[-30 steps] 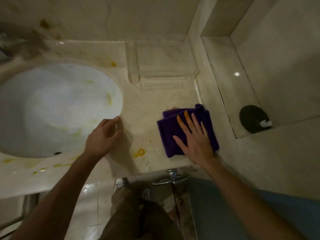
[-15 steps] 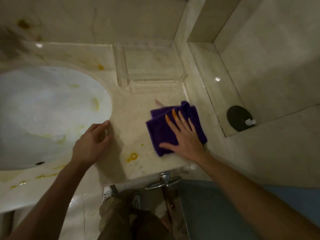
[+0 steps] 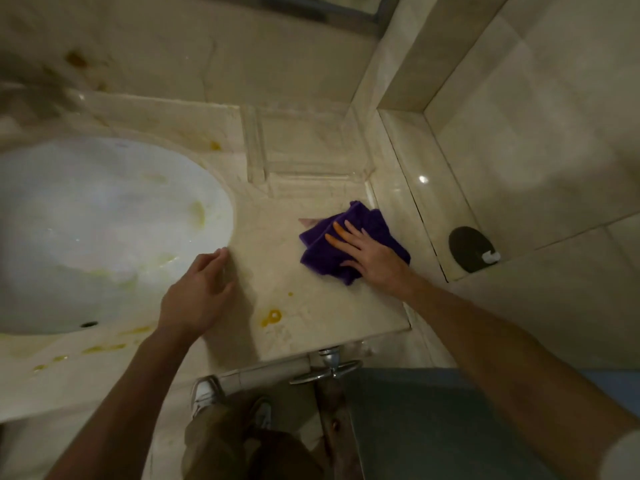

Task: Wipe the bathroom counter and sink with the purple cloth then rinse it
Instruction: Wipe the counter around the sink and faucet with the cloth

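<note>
The purple cloth (image 3: 329,251) lies folded on the beige marble counter (image 3: 311,306), near its right end. My right hand (image 3: 374,258) presses flat on the cloth, fingers spread. My left hand (image 3: 197,292) rests flat on the counter beside the rim of the white oval sink (image 3: 86,237), holding nothing. Yellow stains mark the sink bowl, its front rim and the counter; one ring-shaped yellow stain (image 3: 272,317) sits between my hands.
A clear tray (image 3: 304,150) stands at the back of the counter. A wall niche on the right holds a dark round object (image 3: 469,249). A metal door handle (image 3: 327,370) sticks out below the counter's front edge. My legs and shoes show below.
My right hand has slid the cloth a little away from me and leftward on the counter, and the cloth is more bunched. My left hand stays by the sink rim.
</note>
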A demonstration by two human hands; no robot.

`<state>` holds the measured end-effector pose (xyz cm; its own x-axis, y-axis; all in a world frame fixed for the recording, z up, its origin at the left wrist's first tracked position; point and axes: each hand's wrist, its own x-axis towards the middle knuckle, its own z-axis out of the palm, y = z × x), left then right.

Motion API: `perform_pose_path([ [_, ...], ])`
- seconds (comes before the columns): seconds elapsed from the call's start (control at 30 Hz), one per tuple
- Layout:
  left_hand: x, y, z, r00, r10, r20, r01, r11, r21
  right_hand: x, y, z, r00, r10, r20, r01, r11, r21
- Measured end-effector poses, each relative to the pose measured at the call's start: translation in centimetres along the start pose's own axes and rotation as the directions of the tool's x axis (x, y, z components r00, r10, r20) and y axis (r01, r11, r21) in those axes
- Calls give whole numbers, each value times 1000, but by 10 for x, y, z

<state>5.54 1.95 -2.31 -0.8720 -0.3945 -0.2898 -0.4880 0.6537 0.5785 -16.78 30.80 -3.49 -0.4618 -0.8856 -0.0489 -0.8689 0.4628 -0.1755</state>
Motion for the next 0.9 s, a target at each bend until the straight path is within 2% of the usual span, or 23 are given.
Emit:
perform_pose_path([
  [0.07, 0, -1, 1, 1000, 3, -2, -3, 1000, 12, 7, 11, -11, 988, -122, 91, 134, 980, -144],
  [0.13, 0, -3, 2, 1000, 18, 1, -18, 1000, 19, 16, 16, -38, 934, -196, 298, 284, 913, -293],
  [0.2, 0, -5, 3, 1000, 30, 7, -30, 999, 20, 28, 13, -73, 830, -138, 540, 412, 805, -427],
  [0.27, -1, -6, 2, 999, 32, 8, -32, 999, 19, 37, 7, -98, 737, -30, 675, 513, 675, -530],
  [0.33, -3, -7, 0, 999, 42, 10, -42, 999, 16, 39, 4, -109, 688, 83, 721, 538, 609, -583],
  [0.4, -5, -10, 0, 999, 49, 9, -49, 999, 17, 32, -10, -114, 672, 175, 719, 510, 595, -621],
  [0.6, -8, -14, 4, 998, 63, -21, -63, 998, 17, -32, -37, -120, 528, 268, 806, 509, 660, -553],
  [0.7, -11, -14, 5, 997, 68, -44, -68, 998, 5, -32, -30, -126, 574, 258, 777, 507, 633, -585],
  [0.83, -13, -10, 2, 998, 54, -39, -53, 998, 27, 32, -9, -130, 687, 296, 663, 443, 553, -706],
  [0.9, -13, -8, 0, 998, 54, -37, -53, 998, 38, 62, 0, -129, 713, 366, 598, 384, 509, -770],
])
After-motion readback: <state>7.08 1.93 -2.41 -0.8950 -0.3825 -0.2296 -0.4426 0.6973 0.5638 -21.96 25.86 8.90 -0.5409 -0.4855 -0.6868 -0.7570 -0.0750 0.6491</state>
